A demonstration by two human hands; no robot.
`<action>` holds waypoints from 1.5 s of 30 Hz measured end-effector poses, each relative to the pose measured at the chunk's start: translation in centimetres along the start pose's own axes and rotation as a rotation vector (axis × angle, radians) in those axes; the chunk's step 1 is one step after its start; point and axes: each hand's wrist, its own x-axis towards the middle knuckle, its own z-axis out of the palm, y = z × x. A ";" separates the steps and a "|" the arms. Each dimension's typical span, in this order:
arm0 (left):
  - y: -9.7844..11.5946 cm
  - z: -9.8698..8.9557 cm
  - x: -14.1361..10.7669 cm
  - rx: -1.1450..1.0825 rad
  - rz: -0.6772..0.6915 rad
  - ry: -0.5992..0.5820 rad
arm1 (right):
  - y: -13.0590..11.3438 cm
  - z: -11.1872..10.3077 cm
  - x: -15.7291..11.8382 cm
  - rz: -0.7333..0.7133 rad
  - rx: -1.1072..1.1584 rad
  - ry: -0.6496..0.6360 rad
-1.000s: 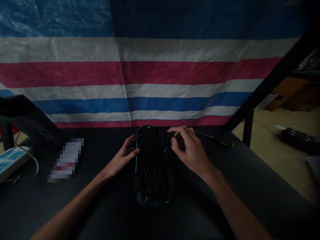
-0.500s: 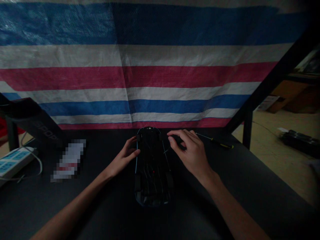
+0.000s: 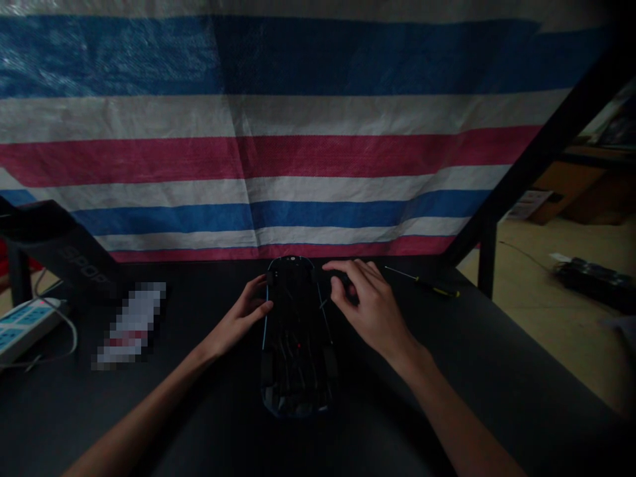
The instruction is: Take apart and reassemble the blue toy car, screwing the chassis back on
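An upside-down toy car [image 3: 297, 331] lies lengthwise on the black table, its dark underside facing up and a small red spot showing on it. My left hand [image 3: 243, 315] grips the car's left edge, thumb on the side and fingers curled along it farther up. To the right of the car, my right hand [image 3: 365, 298] is closed with bent fingers around a dark tool [image 3: 350, 289]. A thin shaft seems to run from it toward the car's right edge; dim light hides its exact kind and whether it touches.
A screwdriver [image 3: 432, 286] with a black and yellow handle lies at the right back. On the left are a power strip [image 3: 30, 318], a blurred-out packet [image 3: 132, 324] and a dark bag-like item [image 3: 74, 252]. A striped tarp [image 3: 298, 159] hangs behind the table.
The whole view has shifted slightly, so things sit a little left and lower. My right hand's fingers have moved slightly around the dark tool; the left hand keeps its place on the car.
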 end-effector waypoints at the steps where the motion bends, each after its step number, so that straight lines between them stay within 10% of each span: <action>1: 0.0 0.0 0.0 0.003 -0.003 0.001 | 0.0 0.0 0.0 -0.008 0.004 -0.015; 45: -0.7 -0.3 0.0 0.000 -0.022 -0.019 | 0.3 0.3 0.1 0.127 0.009 -0.007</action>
